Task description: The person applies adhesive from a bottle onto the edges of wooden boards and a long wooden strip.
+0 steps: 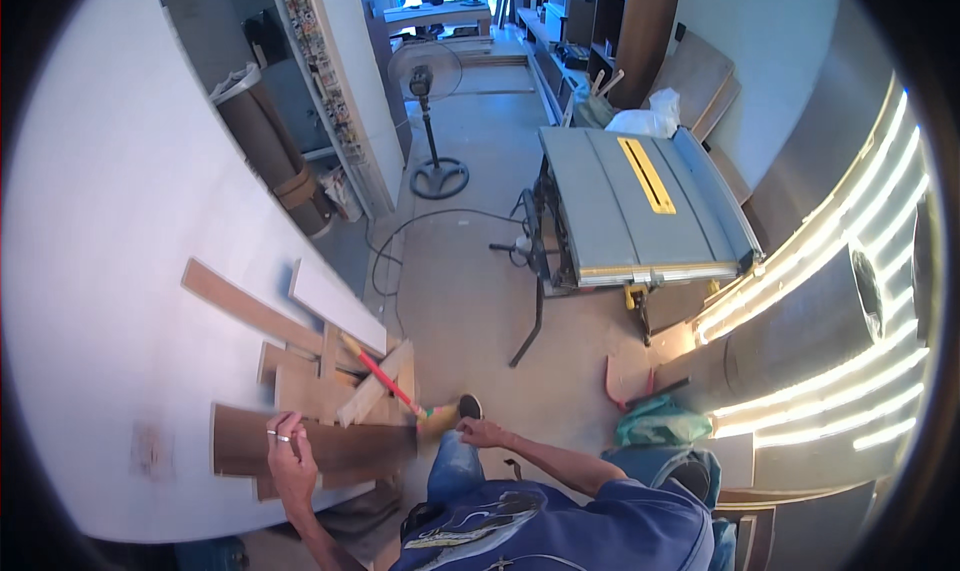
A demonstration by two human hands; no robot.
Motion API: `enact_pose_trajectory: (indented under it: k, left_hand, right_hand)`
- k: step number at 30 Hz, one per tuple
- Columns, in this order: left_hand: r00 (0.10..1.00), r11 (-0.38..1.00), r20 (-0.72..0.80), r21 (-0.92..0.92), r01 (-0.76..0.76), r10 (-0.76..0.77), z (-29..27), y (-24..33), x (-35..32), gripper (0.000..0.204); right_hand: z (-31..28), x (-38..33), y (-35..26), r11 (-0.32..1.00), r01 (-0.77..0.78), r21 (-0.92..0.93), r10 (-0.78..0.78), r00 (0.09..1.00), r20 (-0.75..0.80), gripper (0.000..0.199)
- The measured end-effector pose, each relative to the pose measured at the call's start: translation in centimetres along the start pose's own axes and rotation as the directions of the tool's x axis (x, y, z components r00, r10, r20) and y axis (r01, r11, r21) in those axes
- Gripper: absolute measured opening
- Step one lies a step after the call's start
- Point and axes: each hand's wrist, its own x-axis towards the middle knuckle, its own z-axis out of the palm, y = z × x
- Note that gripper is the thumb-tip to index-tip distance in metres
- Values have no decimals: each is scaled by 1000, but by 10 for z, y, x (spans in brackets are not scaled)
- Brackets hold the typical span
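Observation:
My left hand (291, 463), with rings on a finger, is raised in front of a dark brown board (365, 453) leaning against the white wall at the lower left. Its fingers are bent and slightly apart, close to the board's upper edge; I cannot make out whether they touch it. My right hand (483, 433) hangs just by my bent knee, fingers curled in, with nothing visible in them. Beyond the dark board lean several wood offcuts (305, 392) and a long brown strip (245, 301). A broom with a red handle (390, 379) lies across them.
A table saw (610, 206) on a folding stand is ahead to the right. Further off, a pedestal fan (430, 121) stands on the floor, with a black cable (400, 233) looping nearby. A red dustpan (615, 383) and a green bag (660, 423) are at my right.

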Motion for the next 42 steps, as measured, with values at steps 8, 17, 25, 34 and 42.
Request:
enact_pose_trajectory:
  k: [8,17,25,34,42]
  left_hand:
    - [965,992,231,-39,-117,123,145,-25,288,28]
    - [550,756,519,-410,-511,654,349,125,640,32]
    - [324,649,566,-603,-463,758,580,195,881,34]
    - [345,713,624,-603,-357,701,721,242,1173,36]
    - [82,654,683,-648,-391,726,917,314,1414,36]
  right_hand:
    - [-220,172,39,970,-242,1,240,965,109,43]
    - [-529,354,-24,932,-71,354,247,840,-483,40]
    - [-765,540,-18,982,33,186,48,909,-413,43]
    - [-1103,741,-16,985,151,80,-110,919,-378,45]
    - [-1322,912,102,946,325,-14,-316,905,-284,29]
